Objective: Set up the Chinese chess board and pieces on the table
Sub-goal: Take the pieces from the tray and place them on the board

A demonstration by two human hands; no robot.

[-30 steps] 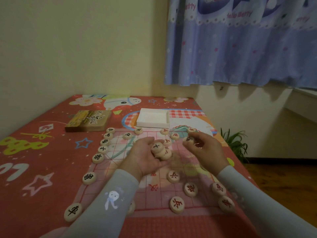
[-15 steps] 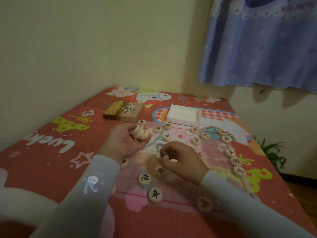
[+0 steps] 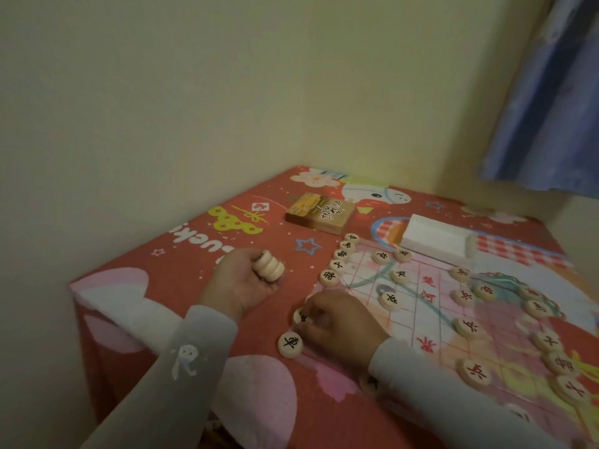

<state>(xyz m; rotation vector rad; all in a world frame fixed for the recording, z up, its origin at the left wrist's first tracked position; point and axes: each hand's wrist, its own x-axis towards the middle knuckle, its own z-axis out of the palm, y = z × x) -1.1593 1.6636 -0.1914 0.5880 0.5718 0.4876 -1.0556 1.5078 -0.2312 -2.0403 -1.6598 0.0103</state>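
A clear chess board sheet point(image 3: 418, 306) with red grid lines lies on the red patterned table point(image 3: 129, 283). Round wooden pieces with black characters line its left edge, among them one point(image 3: 329, 277) and a chariot piece point(image 3: 290, 344) at the near corner. Red-character pieces point(image 3: 475, 373) run down the right side. My left hand point(image 3: 246, 283) is off the board to the left, shut on a small stack of pieces point(image 3: 268, 266). My right hand point(image 3: 337, 319) presses its fingertips on a black piece point(image 3: 300, 316) at the board's left edge, just above the chariot.
A brown chess box point(image 3: 319, 212) and a white open tray point(image 3: 436, 242) sit at the far side of the table. The wall runs along the left, a blue curtain point(image 3: 551, 108) hangs at the right. The table's left edge drops off near my left sleeve.
My view has swung left. My left hand carried its stack out past the board's left edge. My right hand moved from the board's middle down to the left edge with a piece.
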